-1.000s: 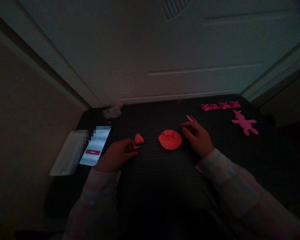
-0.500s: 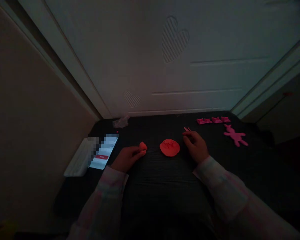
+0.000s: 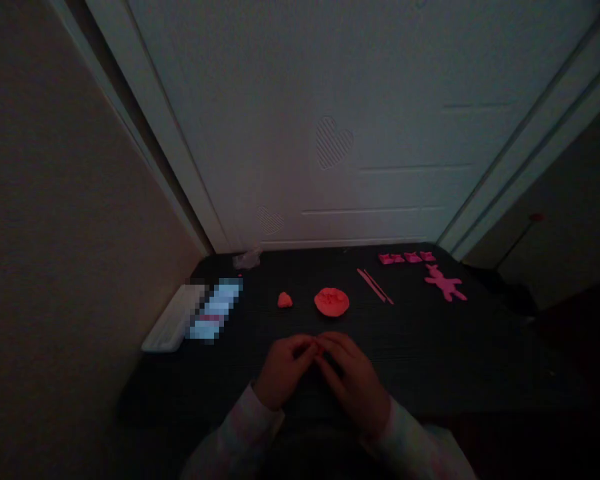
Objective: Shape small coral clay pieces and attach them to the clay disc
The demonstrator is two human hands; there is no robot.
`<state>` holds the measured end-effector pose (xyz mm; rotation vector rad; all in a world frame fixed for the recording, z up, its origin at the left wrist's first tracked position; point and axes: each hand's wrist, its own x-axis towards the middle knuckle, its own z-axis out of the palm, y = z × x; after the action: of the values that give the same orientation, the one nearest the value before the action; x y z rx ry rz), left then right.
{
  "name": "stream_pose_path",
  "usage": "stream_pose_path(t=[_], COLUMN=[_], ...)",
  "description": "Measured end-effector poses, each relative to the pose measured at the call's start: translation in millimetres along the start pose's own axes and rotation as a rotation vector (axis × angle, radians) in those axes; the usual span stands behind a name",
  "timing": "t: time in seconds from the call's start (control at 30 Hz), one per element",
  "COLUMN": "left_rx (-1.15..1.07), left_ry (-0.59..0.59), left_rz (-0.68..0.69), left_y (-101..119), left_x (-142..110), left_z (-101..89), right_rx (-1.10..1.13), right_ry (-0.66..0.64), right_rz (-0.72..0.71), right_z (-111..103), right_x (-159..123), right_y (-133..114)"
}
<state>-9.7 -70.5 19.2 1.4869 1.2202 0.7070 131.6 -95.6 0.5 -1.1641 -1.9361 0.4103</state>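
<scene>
My left hand (image 3: 284, 368) and my right hand (image 3: 351, 375) meet near the front of the dark table (image 3: 430, 353). Their fingertips pinch together around a small reddish bit of modelling clay (image 3: 319, 346), mostly hidden by the fingers. Just beyond them lies a round orange-red clay disc (image 3: 331, 303) with a crumpled, dented middle. To its left rests a small orange-red clay lump (image 3: 285, 300), apart from both hands. Two thin pink sticks (image 3: 375, 287) lie slanted to the right of the disc.
A pink rabbit-shaped figure (image 3: 445, 283) lies at the right, with a row of several small pink pieces (image 3: 407, 258) behind it. On the left are a lit phone (image 3: 217, 310), a white case-like object (image 3: 173, 320) and crumpled clear plastic (image 3: 247, 259). A white door (image 3: 280, 133) stands behind the table.
My left hand has let go of the clay lump, which stays on the table. Both hands have come together nearer to me, pinching a small bit. My right hand has left the pink sticks. The view has shifted.
</scene>
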Motion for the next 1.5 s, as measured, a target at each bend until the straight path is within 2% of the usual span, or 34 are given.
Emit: stream_pose_path(t=[0.13,0.23,0.53,0.67,0.8,0.93,1.27,1.37,1.5], left_rx=[-0.326,-0.449,-0.311,-0.368,-0.443,-0.419,-0.441,-0.484,-0.586], left_ry=[0.046,0.113,0.168,0.172,0.214,0.214,0.102,0.137,0.218], left_rz=[-0.094,-0.100,-0.099,-0.092,-0.120,-0.148,-0.160,-0.160,-0.173], left_y=[-20,-24,-13,-18,-18,-14,-17,-16,-18], left_x=[1,2,-1,1,1,-2,-6,-6,-5], left_z=[10.0,12.3,11.9,13.8,18.7,21.5,23.0,25.3,29.0], right_rx=[0.024,0.046,0.086,0.153,0.220,0.246,0.244,0.254,0.258], right_ry=[-0.017,-0.008,-0.020,-0.033,-0.039,-0.029,-0.013,0.001,-0.008], right_rz=[-0.006,0.013,0.125,0.242,0.291,0.335,0.392,0.416,0.364], right_z=[14,18,16,11,8,8,9,11,12], right_x=[-6,-6,-7,-5,-5,-4,-2,-2,-3], right_y=[11,14,14,11,12,12,11,13,14])
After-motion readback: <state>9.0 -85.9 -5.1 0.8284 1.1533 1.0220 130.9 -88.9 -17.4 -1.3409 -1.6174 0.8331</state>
